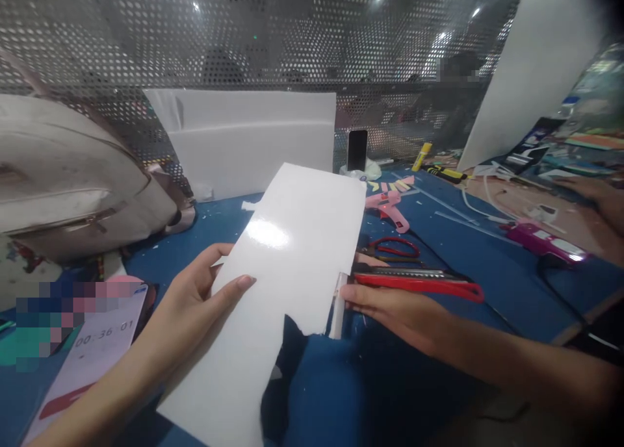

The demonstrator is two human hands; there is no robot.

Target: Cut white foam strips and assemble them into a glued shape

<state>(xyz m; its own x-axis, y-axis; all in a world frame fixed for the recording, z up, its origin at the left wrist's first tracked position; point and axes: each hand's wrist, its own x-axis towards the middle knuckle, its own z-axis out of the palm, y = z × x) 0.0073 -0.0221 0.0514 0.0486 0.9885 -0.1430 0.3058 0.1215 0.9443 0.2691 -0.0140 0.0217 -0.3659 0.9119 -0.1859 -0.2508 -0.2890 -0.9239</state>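
A white board [292, 239] with a glossy face and a ragged cut in its near right edge is tilted up above the blue table. My left hand [195, 304] grips its left side, thumb on top and fingers underneath. At the right edge, my right hand [390, 310] pinches a short white strip [337, 317] against or close to the board; its other fingers are partly hidden behind. A red utility knife [424, 286] lies just beyond this hand; whether the hand touches it I cannot tell. Red-handled scissors [397, 242] rest behind the knife.
A pink glue gun [390, 208] and a magenta one [546, 242] lie with cords on the table. Behind stand a phone [357, 149] and a white panel [253, 151]. A backpack [73, 174] and timer phone [104, 336] are left. Another person's hand [597, 193] is far right.
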